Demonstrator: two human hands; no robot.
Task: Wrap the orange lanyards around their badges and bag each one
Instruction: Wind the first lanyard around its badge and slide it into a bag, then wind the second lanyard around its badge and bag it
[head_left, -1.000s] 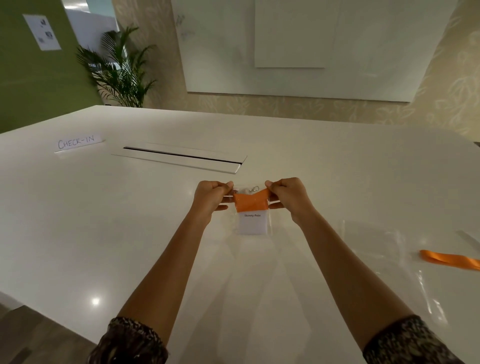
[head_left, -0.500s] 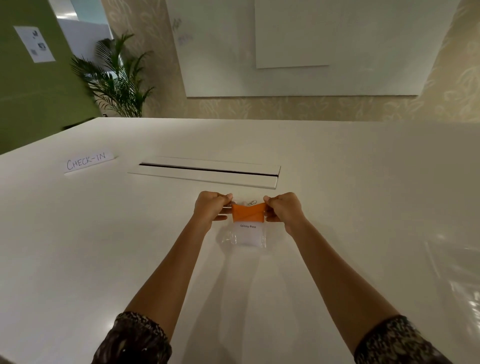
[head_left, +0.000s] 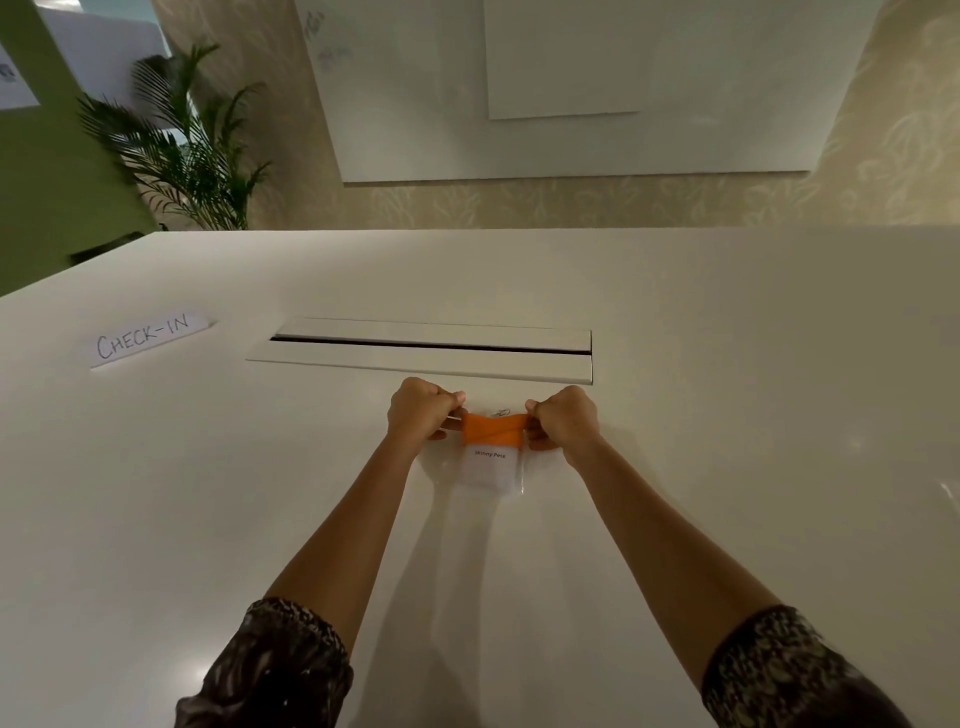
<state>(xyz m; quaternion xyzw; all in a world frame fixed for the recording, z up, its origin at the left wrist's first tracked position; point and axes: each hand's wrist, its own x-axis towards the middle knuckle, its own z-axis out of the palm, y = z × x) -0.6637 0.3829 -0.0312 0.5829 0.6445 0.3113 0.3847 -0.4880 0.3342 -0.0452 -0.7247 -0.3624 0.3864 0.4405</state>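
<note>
Both hands are closed in a tight pinch on the top edge of a clear bag (head_left: 519, 488). The left hand (head_left: 421, 415) holds one end and the right hand (head_left: 563, 426) the other, with thumbs and curled fingers turned in toward each other. Stretched between the two grips is the orange lanyard (head_left: 492, 428), wound in crossing bands round the upper part of a white badge (head_left: 489, 467). The badge hangs down from the grip line toward the person, and its lower half lies against the white table (head_left: 727, 415). The bag's glossy plastic shows as a faint outline round the badge, clearest at the corner below the right grip. A thin pale strip runs from the left pinch to the orange band. How much of the fingertips lies on plastic rather than on lanyard cannot be told. A small metal clip (head_left: 501, 413) peeks out just above the orange band, on the far side of the grip. Just beyond both hands a long cable slot (head_left: 431, 348) is set into the table, its lid slightly raised. Well off to the left of the left grip lies a paper sign (head_left: 148, 338) handwritten CHECK-IN. Far beyond the grip, past the table's edge, a potted palm (head_left: 182, 150) stands to the left and a large whiteboard (head_left: 571, 88) hangs on the wall. Dark patterned sleeves (head_left: 270, 670) cover the upper arms nearest the camera.
</note>
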